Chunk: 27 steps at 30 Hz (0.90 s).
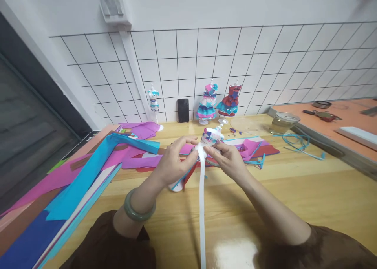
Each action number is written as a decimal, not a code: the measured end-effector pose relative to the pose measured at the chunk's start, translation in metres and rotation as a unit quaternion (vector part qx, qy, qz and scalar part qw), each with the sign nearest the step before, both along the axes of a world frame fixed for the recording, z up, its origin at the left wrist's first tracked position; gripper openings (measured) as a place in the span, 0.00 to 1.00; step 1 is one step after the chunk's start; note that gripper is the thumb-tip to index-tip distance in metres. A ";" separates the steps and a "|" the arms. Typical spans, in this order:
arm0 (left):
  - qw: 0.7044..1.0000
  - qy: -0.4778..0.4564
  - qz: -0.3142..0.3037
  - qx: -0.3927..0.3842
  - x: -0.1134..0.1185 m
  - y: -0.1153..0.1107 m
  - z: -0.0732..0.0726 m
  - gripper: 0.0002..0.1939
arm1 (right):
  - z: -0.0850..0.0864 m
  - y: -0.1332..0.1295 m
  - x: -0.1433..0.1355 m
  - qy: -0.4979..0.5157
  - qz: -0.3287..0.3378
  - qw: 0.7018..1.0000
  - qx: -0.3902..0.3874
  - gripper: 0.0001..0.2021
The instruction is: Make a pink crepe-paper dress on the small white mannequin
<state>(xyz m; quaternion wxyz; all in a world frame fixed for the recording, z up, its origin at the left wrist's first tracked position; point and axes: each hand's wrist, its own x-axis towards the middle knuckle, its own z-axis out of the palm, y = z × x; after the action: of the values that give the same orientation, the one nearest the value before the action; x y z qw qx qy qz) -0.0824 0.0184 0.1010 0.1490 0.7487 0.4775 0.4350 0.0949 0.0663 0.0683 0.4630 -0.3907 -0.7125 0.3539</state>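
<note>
I see my left hand (174, 161) and right hand (230, 161) clamped on the small mannequin (213, 135), a white strip (202, 206) between them. Behind the mannequin stands a phone (183, 110).

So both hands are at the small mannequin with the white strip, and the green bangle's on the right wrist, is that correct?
Not quite: the head view shows the green bangle on the left wrist. The rest holds: the left hand and right hand are both at the small mannequin with the white strip.
</note>
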 end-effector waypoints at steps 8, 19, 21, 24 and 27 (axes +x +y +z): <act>0.988 -0.006 0.057 0.145 0.003 0.004 -0.011 0.04 | -0.001 -0.007 -0.005 -0.009 0.000 1.000 0.001 0.20; 0.948 0.204 0.023 0.244 0.024 -0.013 -0.019 0.09 | -0.007 0.000 -0.001 0.002 0.067 0.998 0.008 0.17; 0.945 0.243 -0.019 0.220 0.023 -0.014 -0.018 0.10 | -0.008 0.003 -0.001 0.014 0.069 0.998 0.001 0.18; 0.962 0.190 -0.075 0.184 0.015 -0.011 -0.011 0.13 | -0.009 0.006 -0.001 0.036 0.074 0.997 -0.014 0.19; 0.989 0.058 0.027 0.132 0.006 -0.003 -0.006 0.11 | -0.010 0.007 -0.002 0.032 0.088 0.995 -0.022 0.19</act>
<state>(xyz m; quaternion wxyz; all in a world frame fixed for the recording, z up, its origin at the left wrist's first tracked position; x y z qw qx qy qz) -0.0769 0.0154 0.0952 0.0091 0.7726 0.4440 0.4538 0.0934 0.0730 0.0581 0.4438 -0.3252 -0.7212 0.4210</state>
